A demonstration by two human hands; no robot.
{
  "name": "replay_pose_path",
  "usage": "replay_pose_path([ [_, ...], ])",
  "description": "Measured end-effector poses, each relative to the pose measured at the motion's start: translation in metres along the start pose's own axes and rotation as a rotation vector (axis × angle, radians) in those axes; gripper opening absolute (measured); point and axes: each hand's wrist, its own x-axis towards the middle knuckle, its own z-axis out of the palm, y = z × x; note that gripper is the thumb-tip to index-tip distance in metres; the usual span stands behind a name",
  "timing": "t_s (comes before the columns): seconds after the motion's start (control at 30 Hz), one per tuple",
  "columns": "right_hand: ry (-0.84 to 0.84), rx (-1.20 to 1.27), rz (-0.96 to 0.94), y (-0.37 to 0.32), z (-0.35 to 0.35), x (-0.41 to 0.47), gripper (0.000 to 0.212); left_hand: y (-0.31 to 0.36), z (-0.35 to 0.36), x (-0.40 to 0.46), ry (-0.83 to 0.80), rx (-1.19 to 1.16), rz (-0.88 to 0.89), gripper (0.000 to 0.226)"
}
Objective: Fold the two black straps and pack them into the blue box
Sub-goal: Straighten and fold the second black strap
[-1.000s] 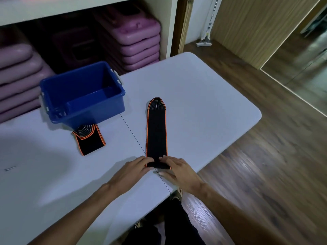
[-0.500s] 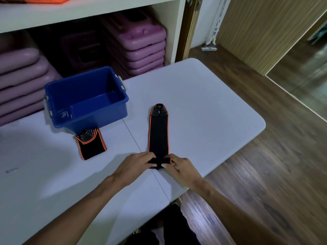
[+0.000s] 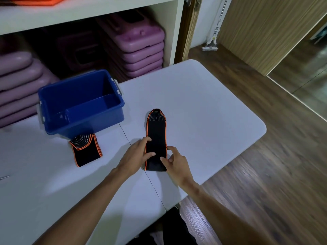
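Observation:
A black strap with orange edging [image 3: 156, 131] lies lengthwise on the white table [image 3: 203, 110], its near end doubled over onto itself. My left hand [image 3: 137, 152] presses its left edge with fingers on the folded layer. My right hand [image 3: 174, 160] pinches the right edge of the fold. A second black strap [image 3: 85, 150], folded into a short bundle, lies just in front of the blue box [image 3: 81, 105]. The box stands open at the table's back left, and nothing shows inside it.
Stacks of purple plastic cases [image 3: 138, 45] fill the shelf behind the table. The table's rounded right edge drops to a wooden floor [image 3: 265, 174]. A white mop head [image 3: 210, 45] leans by the far wall. A seam runs down the table's middle.
Both hands have carried the strap's near end forward over itself, so the strap is now shorter with a fold at its near side. The camera view has shifted a little.

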Motion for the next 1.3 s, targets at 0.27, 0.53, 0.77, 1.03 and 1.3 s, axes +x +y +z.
replay_pose_path([
  [0.27, 0.015, 0.000, -0.104, 0.006, 0.000, 0.001, 0.031, -0.027, 0.006, -0.026, -0.039, 0.316, 0.350, 0.061],
  [0.53, -0.102, -0.529, -0.495, 0.021, -0.013, 0.001, 0.069, -0.034, 0.008, -0.022, -0.076, 0.469, 0.371, 0.068],
  [0.77, -0.114, -0.445, -0.504, 0.013, -0.026, 0.029, 0.049, -0.019, -0.012, -0.017, -0.114, 0.185, 0.273, 0.059],
  [1.03, -0.109, -0.040, -0.189, -0.007, -0.034, 0.052, 0.015, -0.003, -0.019, 0.022, 0.001, -0.199, -0.017, 0.034],
  [1.3, 0.022, 0.067, 0.049, -0.021, -0.018, 0.073, 0.028, 0.004, -0.004, 0.058, 0.167, -0.170, -0.219, 0.040],
])
